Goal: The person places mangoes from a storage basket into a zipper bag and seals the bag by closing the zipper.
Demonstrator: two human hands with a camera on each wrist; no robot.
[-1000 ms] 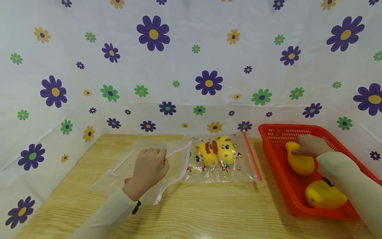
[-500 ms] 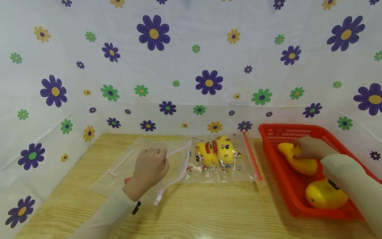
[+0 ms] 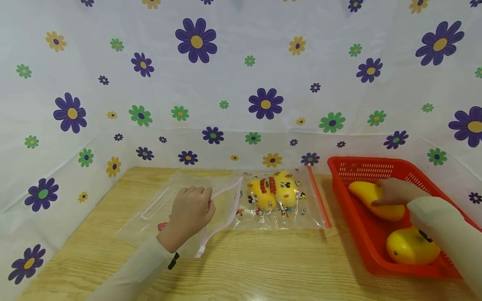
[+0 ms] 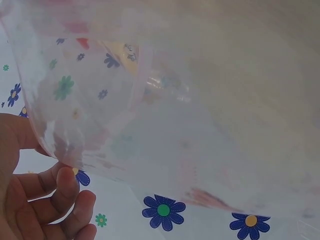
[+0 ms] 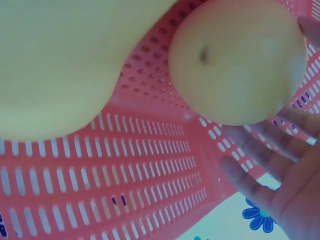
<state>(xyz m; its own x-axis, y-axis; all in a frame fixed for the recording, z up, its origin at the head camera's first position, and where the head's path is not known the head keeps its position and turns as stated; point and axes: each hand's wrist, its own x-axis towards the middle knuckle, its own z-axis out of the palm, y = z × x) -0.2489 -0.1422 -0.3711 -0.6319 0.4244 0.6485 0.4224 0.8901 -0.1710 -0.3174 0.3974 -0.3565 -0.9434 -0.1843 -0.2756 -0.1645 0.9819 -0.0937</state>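
Note:
My left hand point(image 3: 191, 212) pinches the edge of a clear zip bag with a pale pink seal; in the left wrist view the plastic bag point(image 4: 165, 125) spreads out from between thumb and forefinger point(image 4: 47, 180). Inside the red basket, my right hand point(image 3: 399, 191) lies over the far yellow mango point(image 3: 382, 203). The right wrist view has the thumb at one side of this mango point(image 5: 235, 65) and the fingers point(image 5: 255, 187) spread along the other. A second mango point(image 3: 412, 246) lies nearer the basket's front and looms large in the right wrist view.
The red plastic basket point(image 3: 352, 234) with slotted walls stands on the right of the wooden table point(image 3: 271, 263). Left of it lies a printed zip bag point(image 3: 297, 217) with a red seal and yellow fruit inside. A flowered white curtain point(image 3: 226, 83) hangs behind and at both sides.
The far mango has turned from upright to slanting in the basket, and my right hand has shifted slightly right and down with it. My left hand keeps its place on the bag.

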